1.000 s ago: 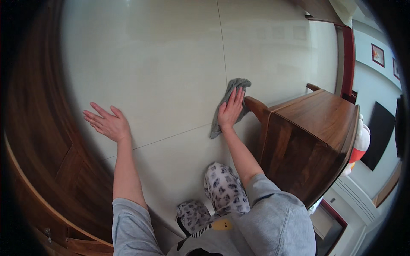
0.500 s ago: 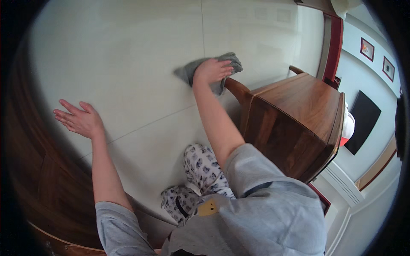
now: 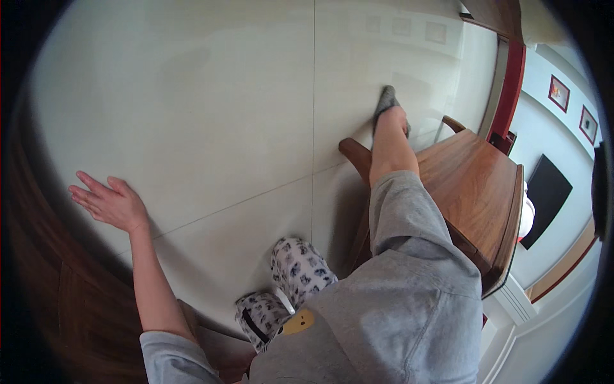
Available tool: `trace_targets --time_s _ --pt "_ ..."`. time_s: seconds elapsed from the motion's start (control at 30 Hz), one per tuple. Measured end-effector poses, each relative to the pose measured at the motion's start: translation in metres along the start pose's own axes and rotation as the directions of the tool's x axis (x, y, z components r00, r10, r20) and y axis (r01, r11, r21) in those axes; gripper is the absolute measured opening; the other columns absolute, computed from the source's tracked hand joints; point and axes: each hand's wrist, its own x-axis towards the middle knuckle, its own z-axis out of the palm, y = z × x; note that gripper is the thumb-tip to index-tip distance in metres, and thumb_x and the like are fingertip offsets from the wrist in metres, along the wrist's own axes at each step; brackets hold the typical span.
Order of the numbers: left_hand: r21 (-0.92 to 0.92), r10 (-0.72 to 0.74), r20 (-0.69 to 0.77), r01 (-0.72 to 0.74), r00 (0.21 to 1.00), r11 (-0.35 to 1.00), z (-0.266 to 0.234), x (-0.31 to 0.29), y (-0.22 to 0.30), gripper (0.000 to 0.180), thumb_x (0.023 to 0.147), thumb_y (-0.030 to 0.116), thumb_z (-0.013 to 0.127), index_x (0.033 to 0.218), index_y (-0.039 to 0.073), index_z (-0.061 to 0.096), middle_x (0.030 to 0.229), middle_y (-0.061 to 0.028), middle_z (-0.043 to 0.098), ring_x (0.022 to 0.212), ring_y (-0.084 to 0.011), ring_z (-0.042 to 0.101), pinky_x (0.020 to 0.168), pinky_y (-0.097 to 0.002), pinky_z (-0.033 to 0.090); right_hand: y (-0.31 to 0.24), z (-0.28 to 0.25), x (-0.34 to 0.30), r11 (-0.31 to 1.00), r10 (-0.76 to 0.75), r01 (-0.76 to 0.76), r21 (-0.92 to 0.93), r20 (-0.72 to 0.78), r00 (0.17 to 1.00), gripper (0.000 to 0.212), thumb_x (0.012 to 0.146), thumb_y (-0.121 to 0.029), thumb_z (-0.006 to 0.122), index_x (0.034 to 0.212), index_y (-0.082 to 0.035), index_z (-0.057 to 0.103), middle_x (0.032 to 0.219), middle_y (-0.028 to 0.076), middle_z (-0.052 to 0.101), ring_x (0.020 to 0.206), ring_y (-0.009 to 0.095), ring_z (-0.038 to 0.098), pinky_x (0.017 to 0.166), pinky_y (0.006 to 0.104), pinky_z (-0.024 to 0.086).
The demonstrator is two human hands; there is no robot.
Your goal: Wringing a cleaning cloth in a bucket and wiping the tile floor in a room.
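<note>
My right hand [image 3: 398,118] is stretched out far to the right, beside a wooden cabinet. Under it lies a grey cloth [image 3: 387,98], pressed against the pale tiled floor [image 3: 243,109]. Its fingers are partly hidden behind the wrist, and only some of the cloth shows past them. Over at the left, my left hand [image 3: 114,203] is open and holds nothing, its fingers spread close to dark brown wooden furniture [image 3: 45,256]. Whether that palm touches the floor I cannot tell.
The brown wooden cabinet [image 3: 467,182] stands by my right arm, with a curved wooden leg [image 3: 355,157] jutting out onto the tiles. My knees [image 3: 300,269] in patterned trousers are below. A black screen [image 3: 548,200] and framed pictures [image 3: 559,93] are on the far right wall.
My right hand has swept the grey cloth to the right, past the cabinet's leg. My left hand is still open and sits slightly lower and further left in view.
</note>
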Motion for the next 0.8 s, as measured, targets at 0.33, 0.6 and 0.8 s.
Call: trace_targets --time_s 0.33,0.6,0.8 --pt "0.115 0.058 0.020 -0.059 0.998 0.992 -0.017 0.009 -0.034 0.063 0.104 0.038 0.039 0.160 0.015 0.021 0.163 -0.0259 0.017 0.150 -0.0453 0.017 0.117 -0.0587 0.024 -0.058 0.043 -0.080 0.338 -0.665 0.907 0.250 -0.618 0.419 0.049 0.103 -0.041 0.041 0.146 -0.021 0.052 0.151 0.017 0.047 0.141 0.035 0.041 0.116 0.0451 0.033" --pt "0.141 0.025 0.004 -0.025 1.000 0.990 -0.028 0.016 -0.032 0.066 0.099 0.034 0.045 0.159 0.013 0.026 0.163 -0.0256 0.020 0.150 -0.0432 0.021 0.118 -0.0543 0.024 -0.055 0.076 -0.467 -0.156 -0.861 0.988 -0.013 -0.488 -0.142 0.062 0.092 -0.033 0.049 0.152 -0.018 0.043 0.162 0.018 0.028 0.150 0.044 0.021 0.118 0.0569 0.018" --pt "0.123 0.041 -0.003 -0.041 0.999 0.992 -0.023 0.013 -0.036 0.066 0.099 0.034 0.045 0.159 0.015 0.026 0.163 -0.0245 0.020 0.149 -0.0432 0.024 0.118 -0.0533 0.026 0.009 0.096 -0.537 -0.583 -0.800 0.796 0.159 -0.285 -0.529 0.074 0.080 -0.023 0.060 0.151 -0.018 0.043 0.163 0.017 0.027 0.150 0.045 0.020 0.119 0.0605 0.018"
